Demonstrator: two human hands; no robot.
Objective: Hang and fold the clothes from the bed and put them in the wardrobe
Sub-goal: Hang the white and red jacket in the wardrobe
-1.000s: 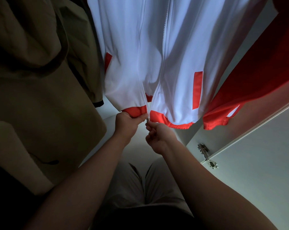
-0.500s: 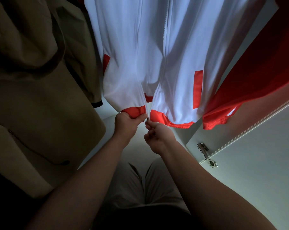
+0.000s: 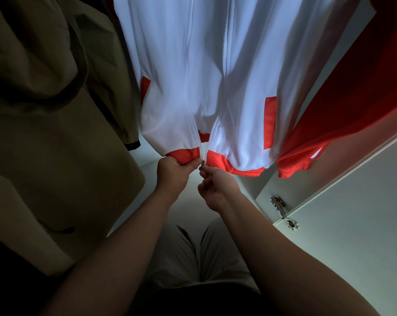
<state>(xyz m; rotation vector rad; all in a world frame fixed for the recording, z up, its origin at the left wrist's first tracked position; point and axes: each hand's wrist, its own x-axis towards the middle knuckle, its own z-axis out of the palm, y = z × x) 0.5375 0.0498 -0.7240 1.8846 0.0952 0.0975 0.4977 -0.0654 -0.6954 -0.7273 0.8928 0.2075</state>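
Note:
A white jacket (image 3: 193, 76) with a red hem and red pocket strips hangs in front of me inside the wardrobe. Its front zipper (image 3: 226, 65) is closed higher up and parted over the lowest stretch. My left hand (image 3: 173, 171) pinches the red hem of the left panel. My right hand (image 3: 213, 188) pinches the small metal zipper pull (image 3: 202, 162) at the bottom of the right panel. Both hands sit just under the hem, nearly touching.
A beige hooded coat (image 3: 45, 110) hangs close on the left. The jacket's red sleeve (image 3: 352, 99) hangs at the right. The white wardrobe door (image 3: 352, 224) with a metal hinge (image 3: 284, 212) stands open at the right. My legs in light trousers are below.
The hem and both hands sit a little higher in the picture than a second ago. The grips look the same.

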